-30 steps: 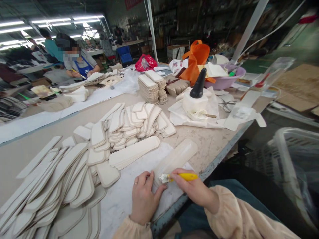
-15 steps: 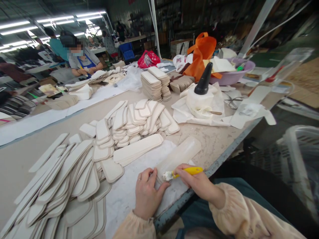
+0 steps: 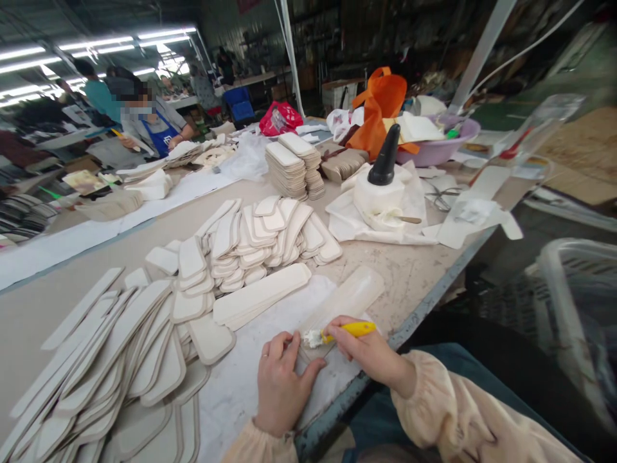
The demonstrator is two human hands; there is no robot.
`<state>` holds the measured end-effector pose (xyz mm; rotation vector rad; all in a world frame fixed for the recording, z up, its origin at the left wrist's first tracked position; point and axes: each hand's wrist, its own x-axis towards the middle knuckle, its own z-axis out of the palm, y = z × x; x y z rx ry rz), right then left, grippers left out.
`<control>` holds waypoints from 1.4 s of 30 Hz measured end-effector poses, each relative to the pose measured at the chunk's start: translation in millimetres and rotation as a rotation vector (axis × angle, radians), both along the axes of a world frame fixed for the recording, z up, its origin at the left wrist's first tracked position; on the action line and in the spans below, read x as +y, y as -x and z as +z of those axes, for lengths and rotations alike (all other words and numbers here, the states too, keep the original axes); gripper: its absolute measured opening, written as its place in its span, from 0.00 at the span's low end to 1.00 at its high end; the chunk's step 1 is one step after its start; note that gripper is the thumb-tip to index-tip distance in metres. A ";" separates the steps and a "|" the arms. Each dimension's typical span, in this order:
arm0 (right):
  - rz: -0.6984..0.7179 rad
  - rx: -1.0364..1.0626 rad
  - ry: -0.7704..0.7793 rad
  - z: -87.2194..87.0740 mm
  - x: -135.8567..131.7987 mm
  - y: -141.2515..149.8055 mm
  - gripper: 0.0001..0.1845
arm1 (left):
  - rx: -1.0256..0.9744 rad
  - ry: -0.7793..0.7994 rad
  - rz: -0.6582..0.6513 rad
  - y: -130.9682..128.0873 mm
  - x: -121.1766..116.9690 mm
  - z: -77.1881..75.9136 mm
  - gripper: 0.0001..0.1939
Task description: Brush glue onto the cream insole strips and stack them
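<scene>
A long, pale, rounded panel (image 3: 349, 292) with a shiny wet-looking surface lies on a white sheet (image 3: 231, 392) near the table edge. My left hand (image 3: 284, 382) holds the panel's near end, thumb and forefinger set apart at its edges. A brush with a yellow handle (image 3: 354, 329) is gripped in my right hand (image 3: 364, 350). White paste coats the brush head (image 3: 313, 339), which touches the panel's near end beside my left fingertips. Farther back, a white tub (image 3: 380, 199) carries a black cone-shaped piece (image 3: 384, 157) on top.
Overlapping pale panels (image 3: 120, 360) spread across the left, with smaller ones (image 3: 270, 231) behind. Neat stacks (image 3: 286, 170) stand farther back. An orange bag (image 3: 376, 119) and a purple basin (image 3: 438, 151) sit behind the tub. Across the table, a person (image 3: 154, 122) works. A plastic basket (image 3: 569, 308) stands at right.
The brush in my right hand has moved a little left, toward my left fingertips. The view has shifted slightly. Across the table, the person's arm has moved leftward.
</scene>
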<state>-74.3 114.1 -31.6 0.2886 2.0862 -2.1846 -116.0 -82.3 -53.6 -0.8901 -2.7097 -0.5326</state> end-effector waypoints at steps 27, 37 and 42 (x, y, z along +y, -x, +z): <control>0.247 0.433 -0.921 23.7 27.2 -30.9 0.13 | 0.159 0.012 -0.067 6.9 -6.4 -16.2 0.30; -0.420 0.116 -0.411 -1.1 92.1 -6.1 0.16 | 0.147 0.012 -0.057 6.8 -6.8 -17.5 0.29; -0.331 0.365 -0.876 2.9 98.2 -15.3 0.13 | 0.152 0.017 -0.046 6.3 -8.0 -19.7 0.29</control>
